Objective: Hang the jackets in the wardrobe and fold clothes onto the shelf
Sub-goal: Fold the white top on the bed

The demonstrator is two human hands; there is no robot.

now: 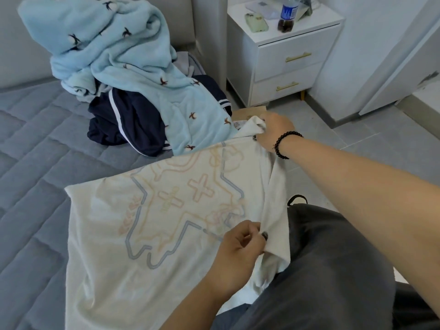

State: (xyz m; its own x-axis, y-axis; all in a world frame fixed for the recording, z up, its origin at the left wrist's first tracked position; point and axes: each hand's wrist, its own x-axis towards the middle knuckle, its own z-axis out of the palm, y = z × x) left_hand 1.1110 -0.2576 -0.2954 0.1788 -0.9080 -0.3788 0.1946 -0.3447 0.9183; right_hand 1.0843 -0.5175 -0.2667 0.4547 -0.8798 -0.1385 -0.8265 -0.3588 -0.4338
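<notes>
i had the cream t-shirt (147, 234) spread print-up on the grey bed (35, 151), its right edge hanging off. my right hand (273, 132) pinched the far corner and my left hand (238, 253) gripped the near edge, likely to fold that side inward. the unfolded pile (123, 75) sat behind.

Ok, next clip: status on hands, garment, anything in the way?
Left hand and right hand both pinch the white shirt's right edge. Shirt flat on bed, fold not started. Blue fleece and navy pile behind, clear.
</notes>
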